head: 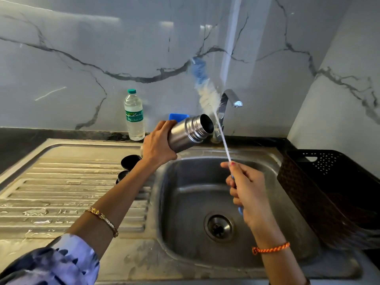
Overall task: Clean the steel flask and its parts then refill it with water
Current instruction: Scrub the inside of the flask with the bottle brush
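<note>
At frame centre, above the sink (205, 182), the left hand (158, 145) wraps its fingers around a tilted flask (189, 132), hiding its base. The right hand (246, 192) curls around a brush (205, 91) handle, bristles blurred above the flask's open mouth. Two dark caps (129, 161) sit partly hidden behind the left wrist.

The left hand (158, 145) covers the base of the flask (190, 133), the bottle brush (205, 89) is smeared by motion blur (bristles indistinct), and the black basket (329, 194) runs off the right edge.
</note>
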